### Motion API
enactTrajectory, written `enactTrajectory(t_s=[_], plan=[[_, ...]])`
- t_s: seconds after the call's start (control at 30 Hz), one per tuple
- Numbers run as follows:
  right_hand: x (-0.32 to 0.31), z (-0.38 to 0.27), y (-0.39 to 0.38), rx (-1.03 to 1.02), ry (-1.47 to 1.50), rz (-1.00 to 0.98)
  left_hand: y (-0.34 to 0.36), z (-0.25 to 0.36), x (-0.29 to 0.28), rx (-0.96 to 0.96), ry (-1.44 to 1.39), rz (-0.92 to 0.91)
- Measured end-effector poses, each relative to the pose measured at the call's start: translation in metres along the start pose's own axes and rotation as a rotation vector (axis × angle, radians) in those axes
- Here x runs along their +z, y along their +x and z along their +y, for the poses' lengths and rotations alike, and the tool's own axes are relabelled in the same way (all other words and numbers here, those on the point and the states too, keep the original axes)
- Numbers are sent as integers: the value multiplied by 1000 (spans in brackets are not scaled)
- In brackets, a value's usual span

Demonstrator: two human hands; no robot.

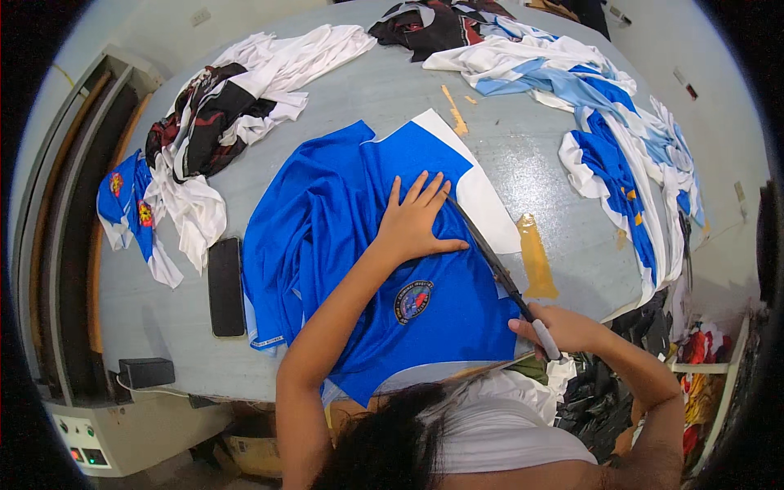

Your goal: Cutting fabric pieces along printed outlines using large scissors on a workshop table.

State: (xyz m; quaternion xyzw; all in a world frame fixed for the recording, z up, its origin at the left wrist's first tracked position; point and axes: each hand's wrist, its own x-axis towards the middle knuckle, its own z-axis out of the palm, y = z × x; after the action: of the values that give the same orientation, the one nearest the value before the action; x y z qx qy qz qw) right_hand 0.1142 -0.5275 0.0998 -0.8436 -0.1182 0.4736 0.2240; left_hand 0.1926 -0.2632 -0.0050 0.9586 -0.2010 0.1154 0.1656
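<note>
Pressing hand: the left hand (418, 220) lies flat with fingers spread on a bright blue cloth garment piece bearing a round dark emblem (457, 302).
Scissors hand: the right hand (565, 328), well apart from the left, is clamped round the grips of long dark-bladed scissors with grey handles (500, 269); whether the blades meet, I cannot tell.
Blue cloth: rumpled at the left, flatter under the palm, near the middle of the worktop (184, 327); white fabric (490, 200) shows along its upper right edge.
Handling: probably light, limp and a little slippery, so a broad palm near the blades should hold it better than a pinch at a corner.
Close by: a black rectangular phone (226, 286), just beside the cloth's left edge.
Farther out: heaped white and dark-patterned garments (214, 122) left, blue-and-white ones (608, 155) right.
</note>
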Motion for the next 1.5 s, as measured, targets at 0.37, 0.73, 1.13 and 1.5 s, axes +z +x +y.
enactTrajectory(t_s=[0.37,0.73,1.13,1.5], plan=[[8,-3,1,-8,-50,101,1,-1,2,-9,-7,13],[16,9,5,-106,-92,230,-3,3,5,-59,28,20],[16,8,-1,15,-143,193,-12,29,10,-327,41,33],[-10,-8,7,22,-65,52,4,-28,-6,-103,8,13]])
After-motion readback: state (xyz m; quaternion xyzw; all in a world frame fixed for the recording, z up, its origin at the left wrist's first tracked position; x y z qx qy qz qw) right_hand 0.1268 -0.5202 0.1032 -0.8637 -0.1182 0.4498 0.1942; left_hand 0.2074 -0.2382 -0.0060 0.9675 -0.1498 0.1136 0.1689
